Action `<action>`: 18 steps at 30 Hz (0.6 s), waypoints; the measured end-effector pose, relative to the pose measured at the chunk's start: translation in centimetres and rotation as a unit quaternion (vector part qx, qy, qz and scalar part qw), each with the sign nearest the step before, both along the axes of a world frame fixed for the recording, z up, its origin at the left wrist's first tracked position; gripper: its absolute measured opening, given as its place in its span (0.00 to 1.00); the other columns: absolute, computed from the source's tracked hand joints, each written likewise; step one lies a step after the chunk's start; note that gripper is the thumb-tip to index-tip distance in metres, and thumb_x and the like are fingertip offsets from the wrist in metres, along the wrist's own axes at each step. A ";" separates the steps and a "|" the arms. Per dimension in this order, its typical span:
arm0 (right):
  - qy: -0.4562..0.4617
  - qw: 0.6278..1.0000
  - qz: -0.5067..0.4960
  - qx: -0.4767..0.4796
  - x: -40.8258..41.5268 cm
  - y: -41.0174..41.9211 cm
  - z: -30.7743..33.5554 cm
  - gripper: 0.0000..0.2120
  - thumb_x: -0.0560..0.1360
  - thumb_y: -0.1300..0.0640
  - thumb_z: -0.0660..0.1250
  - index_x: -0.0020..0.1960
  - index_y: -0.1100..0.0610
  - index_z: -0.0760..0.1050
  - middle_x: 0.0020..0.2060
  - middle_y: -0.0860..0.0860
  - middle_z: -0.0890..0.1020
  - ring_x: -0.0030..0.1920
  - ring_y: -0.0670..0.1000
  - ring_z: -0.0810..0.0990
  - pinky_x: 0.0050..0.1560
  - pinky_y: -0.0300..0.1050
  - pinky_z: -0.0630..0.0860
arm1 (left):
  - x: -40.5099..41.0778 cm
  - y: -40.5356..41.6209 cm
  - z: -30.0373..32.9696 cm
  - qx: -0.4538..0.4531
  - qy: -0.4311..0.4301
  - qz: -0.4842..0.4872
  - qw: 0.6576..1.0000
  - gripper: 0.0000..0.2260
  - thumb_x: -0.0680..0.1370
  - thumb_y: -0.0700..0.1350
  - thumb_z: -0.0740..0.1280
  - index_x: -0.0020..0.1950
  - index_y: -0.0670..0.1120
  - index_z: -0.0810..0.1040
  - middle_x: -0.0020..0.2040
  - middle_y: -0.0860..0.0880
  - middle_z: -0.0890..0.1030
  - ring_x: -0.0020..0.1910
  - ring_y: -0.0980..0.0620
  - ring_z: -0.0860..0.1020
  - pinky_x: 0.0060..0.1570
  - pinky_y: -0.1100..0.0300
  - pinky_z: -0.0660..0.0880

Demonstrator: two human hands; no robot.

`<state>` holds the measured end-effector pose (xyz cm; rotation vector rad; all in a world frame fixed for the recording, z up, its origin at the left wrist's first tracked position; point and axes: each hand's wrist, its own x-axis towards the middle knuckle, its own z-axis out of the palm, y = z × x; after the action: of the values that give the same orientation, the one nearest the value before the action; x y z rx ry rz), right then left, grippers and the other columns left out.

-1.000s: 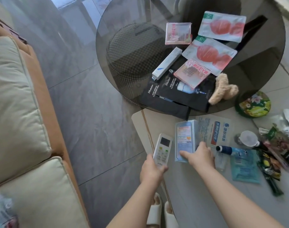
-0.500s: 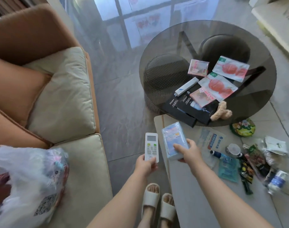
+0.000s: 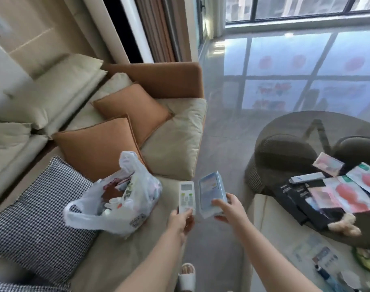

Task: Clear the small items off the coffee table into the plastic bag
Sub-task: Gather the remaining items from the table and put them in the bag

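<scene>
Bag point(image 3: 108, 205) gapes on sofa point(image 3: 175, 142), holding jumbled items; left hand point(image 3: 179, 223) grips remote point(image 3: 187, 197), right hand point(image 3: 230, 209) grips box point(image 3: 210, 193).

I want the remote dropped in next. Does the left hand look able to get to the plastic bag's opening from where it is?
Probably yes. The left hand holds the remote just right of the plastic bag, whose mouth gapes upward on the sofa, with nothing between them.
</scene>
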<state>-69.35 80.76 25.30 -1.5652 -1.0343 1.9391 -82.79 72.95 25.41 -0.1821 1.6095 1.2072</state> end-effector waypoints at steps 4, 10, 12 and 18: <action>0.019 0.997 0.077 0.012 -6.1 -1.5 2.7 0.16 0.70 0.60 0.68 0.57 0.54 0.73 0.47 0.52 0.80 0.45 0.52 0.82 0.36 0.43 0.80 | -5.6 -3.4 3.0 0.010 0.029 0.064 0.997 0.06 0.77 0.34 0.66 0.46 0.45 0.74 0.33 0.47 0.75 0.23 0.57 0.73 0.21 0.68 0.70; 0.010 0.983 0.178 0.041 -15.3 -3.8 5.4 0.10 0.71 0.61 0.67 0.50 0.50 0.76 0.45 0.53 0.81 0.46 0.54 0.81 0.36 0.43 0.81 | -13.7 -7.5 4.9 0.034 0.051 0.176 0.982 0.06 0.76 0.33 0.66 0.47 0.44 0.75 0.38 0.42 0.78 0.32 0.47 0.75 0.30 0.59 0.74; 0.006 0.980 0.195 0.042 -18.2 -4.6 6.0 0.10 0.72 0.62 0.67 0.52 0.52 0.75 0.43 0.52 0.80 0.43 0.53 0.81 0.35 0.42 0.81 | -16.3 -8.2 5.0 0.043 0.038 0.200 0.978 0.06 0.77 0.33 0.64 0.50 0.43 0.75 0.39 0.41 0.78 0.34 0.45 0.76 0.36 0.54 0.77; -0.060 0.968 0.241 0.026 -26.4 -5.4 6.1 0.15 0.72 0.57 0.68 0.57 0.59 0.73 0.49 0.59 0.81 0.41 0.55 0.82 0.39 0.48 0.83 | -23.7 -8.4 4.5 0.048 -0.030 0.269 0.961 0.13 0.77 0.30 0.60 0.62 0.34 0.73 0.44 0.38 0.78 0.35 0.43 0.75 0.21 0.61 0.76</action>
<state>-95.72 75.35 31.36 -1.5180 -1.6287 2.1136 -106.48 64.56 29.91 -0.6194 1.4895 1.6695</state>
